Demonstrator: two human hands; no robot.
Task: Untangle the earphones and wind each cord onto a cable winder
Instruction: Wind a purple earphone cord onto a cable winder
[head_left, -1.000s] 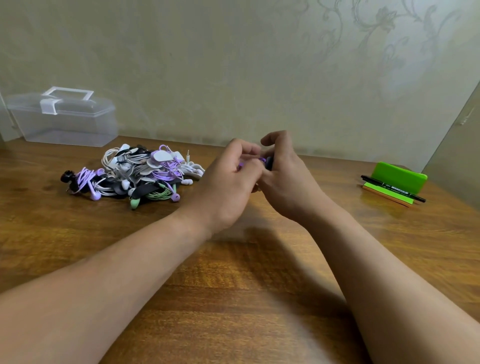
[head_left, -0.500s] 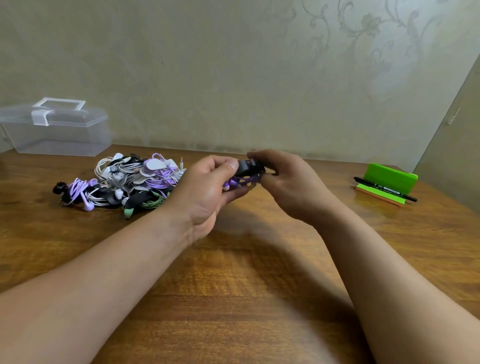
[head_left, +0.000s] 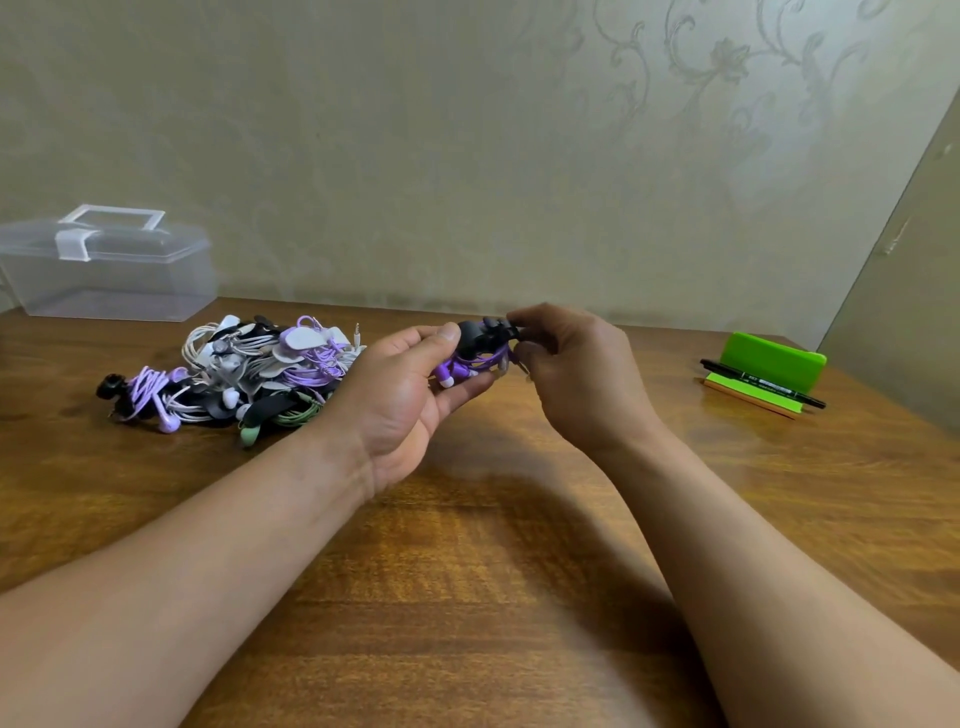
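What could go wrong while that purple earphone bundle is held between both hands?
The purple earphones on the black winder are pinched between the left hand and right hand; loose loops might slip off and unwind. If dropped, the bundle could land by the earphone pile and snag.

No text is legible (print on the marker (head_left: 761, 383) blurs).
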